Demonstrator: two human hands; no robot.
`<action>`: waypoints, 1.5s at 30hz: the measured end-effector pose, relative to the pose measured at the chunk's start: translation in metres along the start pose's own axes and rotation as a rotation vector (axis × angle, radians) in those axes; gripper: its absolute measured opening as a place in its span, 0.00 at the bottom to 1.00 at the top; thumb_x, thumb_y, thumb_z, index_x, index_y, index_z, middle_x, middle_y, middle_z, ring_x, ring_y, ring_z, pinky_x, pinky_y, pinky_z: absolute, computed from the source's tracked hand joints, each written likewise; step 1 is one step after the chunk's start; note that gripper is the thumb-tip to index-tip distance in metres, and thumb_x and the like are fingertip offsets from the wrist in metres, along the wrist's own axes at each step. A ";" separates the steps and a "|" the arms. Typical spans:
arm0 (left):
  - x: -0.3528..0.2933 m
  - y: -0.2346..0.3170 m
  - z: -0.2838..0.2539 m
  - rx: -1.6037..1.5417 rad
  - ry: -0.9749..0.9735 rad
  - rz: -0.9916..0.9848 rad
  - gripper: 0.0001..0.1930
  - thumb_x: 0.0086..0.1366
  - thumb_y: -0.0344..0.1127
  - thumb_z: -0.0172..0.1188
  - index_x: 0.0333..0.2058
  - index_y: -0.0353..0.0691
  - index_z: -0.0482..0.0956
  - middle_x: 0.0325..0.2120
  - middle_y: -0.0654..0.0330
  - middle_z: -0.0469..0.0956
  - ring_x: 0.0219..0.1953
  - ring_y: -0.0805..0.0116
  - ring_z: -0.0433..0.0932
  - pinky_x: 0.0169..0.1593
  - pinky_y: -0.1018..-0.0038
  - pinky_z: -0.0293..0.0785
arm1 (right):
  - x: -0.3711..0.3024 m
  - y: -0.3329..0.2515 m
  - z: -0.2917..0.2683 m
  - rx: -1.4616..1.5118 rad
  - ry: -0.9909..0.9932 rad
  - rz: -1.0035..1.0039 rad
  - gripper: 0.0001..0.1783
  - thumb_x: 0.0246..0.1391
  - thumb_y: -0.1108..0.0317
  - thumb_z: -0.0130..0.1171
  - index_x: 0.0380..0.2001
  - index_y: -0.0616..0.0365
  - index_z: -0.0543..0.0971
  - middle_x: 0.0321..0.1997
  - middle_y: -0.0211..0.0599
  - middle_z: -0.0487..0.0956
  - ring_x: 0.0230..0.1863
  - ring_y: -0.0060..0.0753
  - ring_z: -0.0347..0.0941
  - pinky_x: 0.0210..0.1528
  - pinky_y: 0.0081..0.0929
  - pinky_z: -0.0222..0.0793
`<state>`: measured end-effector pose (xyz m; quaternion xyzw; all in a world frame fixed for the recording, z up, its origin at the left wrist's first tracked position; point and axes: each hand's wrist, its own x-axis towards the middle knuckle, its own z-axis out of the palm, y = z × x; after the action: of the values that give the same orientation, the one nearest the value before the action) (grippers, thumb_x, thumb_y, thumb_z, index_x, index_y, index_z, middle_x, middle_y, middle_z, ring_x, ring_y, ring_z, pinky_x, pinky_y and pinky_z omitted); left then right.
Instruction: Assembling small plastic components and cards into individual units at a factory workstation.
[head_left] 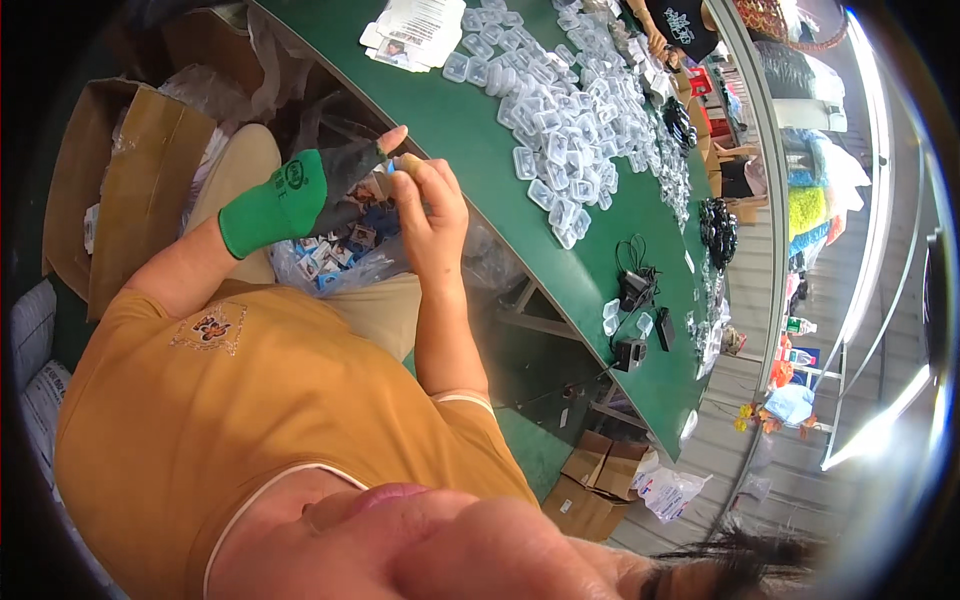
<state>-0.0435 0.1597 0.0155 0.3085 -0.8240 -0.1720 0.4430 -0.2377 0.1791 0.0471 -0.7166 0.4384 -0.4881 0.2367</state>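
My left hand (315, 185) wears a green and black glove with a bare fingertip poking out. It is closed around a small printed piece (377, 186), mostly hidden by the fingers. My bare right hand (432, 200) meets it, thumb and fingers pinched on the same piece, where a bit of blue shows. Below both hands, a clear plastic bag (350, 283) sits at my lap, with many small printed blue and white pieces (325, 255) inside.
The green table (480, 150) runs along my right, bearing a heap of clear plastic cases (560, 130), a stack of white printed cards (415, 35), and a black device with cables (635, 290). An open cardboard box (140, 190) stands at left, another box (590, 490) under the table. A co-worker's hand (656, 42) is at the far side.
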 end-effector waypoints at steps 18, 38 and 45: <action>0.007 -0.003 0.022 -0.191 -0.115 -0.177 0.46 0.67 0.20 0.56 0.79 0.49 0.44 0.41 0.59 0.76 0.37 0.70 0.75 0.48 0.76 0.76 | 0.004 0.033 0.017 0.264 0.061 0.217 0.05 0.61 0.75 0.65 0.37 0.63 0.79 0.33 0.35 0.74 0.32 0.26 0.74 0.36 0.23 0.70; 0.005 0.006 0.017 -0.191 -0.111 -0.122 0.51 0.55 0.19 0.60 0.77 0.49 0.50 0.38 0.53 0.81 0.36 0.59 0.82 0.45 0.67 0.80 | -0.020 0.038 0.010 0.649 0.073 0.490 0.10 0.69 0.65 0.61 0.40 0.62 0.81 0.35 0.21 0.78 0.36 0.16 0.69 0.41 0.19 0.66; 0.001 0.003 0.031 -0.153 -0.124 -0.161 0.48 0.60 0.21 0.61 0.77 0.49 0.50 0.36 0.54 0.81 0.33 0.63 0.80 0.41 0.68 0.79 | -0.022 0.024 0.008 -0.173 0.142 -0.006 0.04 0.62 0.73 0.65 0.36 0.62 0.81 0.31 0.34 0.76 0.33 0.31 0.73 0.38 0.27 0.67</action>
<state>-0.0711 0.1616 0.0013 0.3278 -0.8069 -0.2882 0.3981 -0.2434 0.1855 0.0148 -0.6993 0.4925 -0.4985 0.1411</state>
